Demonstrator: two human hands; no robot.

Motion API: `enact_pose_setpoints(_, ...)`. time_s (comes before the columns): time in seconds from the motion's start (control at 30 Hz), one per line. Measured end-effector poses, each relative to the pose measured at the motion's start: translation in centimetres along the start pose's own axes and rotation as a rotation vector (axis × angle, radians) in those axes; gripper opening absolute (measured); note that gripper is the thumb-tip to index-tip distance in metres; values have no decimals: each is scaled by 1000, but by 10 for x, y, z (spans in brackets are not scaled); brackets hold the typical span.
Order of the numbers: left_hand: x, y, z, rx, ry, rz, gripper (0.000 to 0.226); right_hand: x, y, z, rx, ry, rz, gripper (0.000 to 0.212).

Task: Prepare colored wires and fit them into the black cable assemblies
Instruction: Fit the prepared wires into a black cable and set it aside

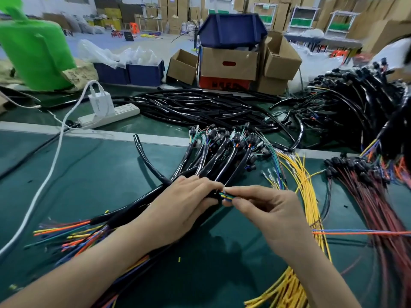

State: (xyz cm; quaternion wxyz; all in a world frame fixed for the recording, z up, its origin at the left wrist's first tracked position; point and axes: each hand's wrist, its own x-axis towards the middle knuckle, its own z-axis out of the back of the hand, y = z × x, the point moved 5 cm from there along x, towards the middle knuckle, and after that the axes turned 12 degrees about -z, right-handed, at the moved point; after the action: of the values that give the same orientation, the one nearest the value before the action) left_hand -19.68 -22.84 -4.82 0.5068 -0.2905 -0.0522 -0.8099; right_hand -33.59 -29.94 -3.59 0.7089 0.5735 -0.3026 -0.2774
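My left hand [178,205] grips the end of a black sleeve [142,200] at the middle of the green table. My right hand [264,210] pinches a short bunch of colored wire ends [225,196], yellow, green and blue, right at the sleeve's mouth. Behind my hands lies a bundle of black cable assemblies [222,152] with connectors and colored leads. Loose colored wire ends [73,232] fan out of black sleeves at the left. A sheaf of yellow wires [309,196] runs down the right side.
Red and dark wires with black plugs [373,196] lie at the right. A heap of black tubing [200,105] and more harnesses [355,101] fill the far table. A white power strip with charger [106,112], cardboard boxes [229,63] and blue bins [144,73] stand behind.
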Motion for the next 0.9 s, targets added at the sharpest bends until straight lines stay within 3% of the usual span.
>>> enact_pose_setpoints(0.2,2,-5,1,42,4,-11,45,-2,-1,1,-141,-69,31,32)
enact_pose_setpoints(0.47,3,-12,3,193,-5,-1,45,-7,7,-2,-473,-230,217,21)
enact_pose_setpoints(0.9,1,-14,1,192,26,-22,39,-1,-6,-1,-237,-47,-35,16)
